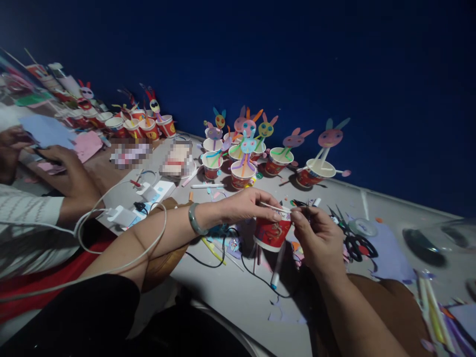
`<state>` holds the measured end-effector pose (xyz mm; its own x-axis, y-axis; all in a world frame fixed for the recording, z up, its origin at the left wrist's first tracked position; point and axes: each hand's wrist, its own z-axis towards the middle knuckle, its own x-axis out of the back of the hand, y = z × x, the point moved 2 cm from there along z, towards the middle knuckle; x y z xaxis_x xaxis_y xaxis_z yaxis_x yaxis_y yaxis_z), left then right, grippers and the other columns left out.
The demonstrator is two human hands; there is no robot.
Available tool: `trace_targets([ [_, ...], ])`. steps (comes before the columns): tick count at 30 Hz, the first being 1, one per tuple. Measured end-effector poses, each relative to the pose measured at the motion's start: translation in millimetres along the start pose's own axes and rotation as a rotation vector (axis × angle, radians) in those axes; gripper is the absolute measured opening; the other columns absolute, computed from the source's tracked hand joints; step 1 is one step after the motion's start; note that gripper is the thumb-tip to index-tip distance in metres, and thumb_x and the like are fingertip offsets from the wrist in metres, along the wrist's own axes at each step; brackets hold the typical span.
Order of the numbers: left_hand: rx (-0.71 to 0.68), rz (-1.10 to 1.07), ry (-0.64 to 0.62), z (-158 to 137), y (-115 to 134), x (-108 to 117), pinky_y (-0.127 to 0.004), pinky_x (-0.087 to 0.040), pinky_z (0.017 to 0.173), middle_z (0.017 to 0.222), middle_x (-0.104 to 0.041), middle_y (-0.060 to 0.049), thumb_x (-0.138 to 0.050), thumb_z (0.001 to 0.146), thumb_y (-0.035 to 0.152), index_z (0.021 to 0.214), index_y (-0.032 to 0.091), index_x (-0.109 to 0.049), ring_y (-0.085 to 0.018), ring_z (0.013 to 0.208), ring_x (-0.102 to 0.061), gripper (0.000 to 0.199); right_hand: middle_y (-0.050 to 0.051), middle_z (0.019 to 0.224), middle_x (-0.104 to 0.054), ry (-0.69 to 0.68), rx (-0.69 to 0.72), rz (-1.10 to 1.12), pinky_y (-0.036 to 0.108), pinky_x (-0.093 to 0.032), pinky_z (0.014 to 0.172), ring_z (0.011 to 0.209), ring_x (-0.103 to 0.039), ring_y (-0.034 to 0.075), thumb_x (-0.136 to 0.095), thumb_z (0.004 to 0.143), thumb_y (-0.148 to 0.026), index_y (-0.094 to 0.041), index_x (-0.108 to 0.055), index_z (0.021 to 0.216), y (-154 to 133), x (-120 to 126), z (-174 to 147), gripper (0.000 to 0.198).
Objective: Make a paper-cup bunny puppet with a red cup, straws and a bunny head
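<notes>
A red patterned paper cup [273, 233] with a white band is held over the table in front of me. My left hand [251, 204], a bangle on its wrist, grips the cup's upper edge from the left, fingers over the thumb. At the cup's upper right edge, my right hand [320, 238] is closed in a pinch with thumb and fingertips. Whether a small piece is also between those fingertips is hidden. Below the cup lie a white marker [277, 270] with a blue end and scraps of purple paper [286, 313].
Cups with paper rabbit heads [330, 138] line the wall. Black-handled scissors [359, 248], a tape roll [362, 228] and purple paper [392, 253] lie at right. A white cable [80, 233] crosses my left forearm near a power strip [161, 193]. At left, another person's hands [61, 158] handle paper.
</notes>
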<state>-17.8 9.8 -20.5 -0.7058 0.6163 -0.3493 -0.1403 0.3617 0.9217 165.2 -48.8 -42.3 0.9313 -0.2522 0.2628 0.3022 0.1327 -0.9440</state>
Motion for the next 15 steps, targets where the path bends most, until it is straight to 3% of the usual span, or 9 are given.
trace_targets([
  [4,-0.035,0.053,0.099,-1,6,2,-0.025,-0.05,0.073,0.075,-0.069,0.0,-0.088,0.063,0.026,0.082,0.01,-0.071,-0.008,0.069,-0.062,0.029,0.002,0.079,-0.066,0.175,0.245,-0.23,0.031,-0.049,0.056,0.062,-0.06,0.017,-0.072,0.081,-0.054,-0.022,-0.06,0.101,-6,4,-5,0.04],
  [10,-0.133,0.122,0.188,0,10,4,-0.023,-0.048,0.07,0.073,-0.066,0.001,-0.087,0.065,0.027,0.078,0.01,-0.067,-0.006,0.067,-0.059,0.03,0.003,0.08,-0.069,0.144,0.593,-0.608,0.027,-0.048,0.056,0.061,-0.065,0.015,-0.063,0.093,-0.037,-0.021,-0.061,0.107,-9,1,-18,0.022],
  [15,-0.184,0.161,0.196,0,8,5,-0.023,-0.047,0.07,0.073,-0.065,0.002,-0.086,0.067,0.029,0.078,0.01,-0.067,-0.006,0.067,-0.058,0.029,0.007,0.091,-0.074,0.167,0.702,-0.769,0.028,-0.05,0.061,0.069,-0.071,0.018,-0.065,0.092,-0.032,-0.021,-0.06,0.117,-10,-2,-19,0.027],
])
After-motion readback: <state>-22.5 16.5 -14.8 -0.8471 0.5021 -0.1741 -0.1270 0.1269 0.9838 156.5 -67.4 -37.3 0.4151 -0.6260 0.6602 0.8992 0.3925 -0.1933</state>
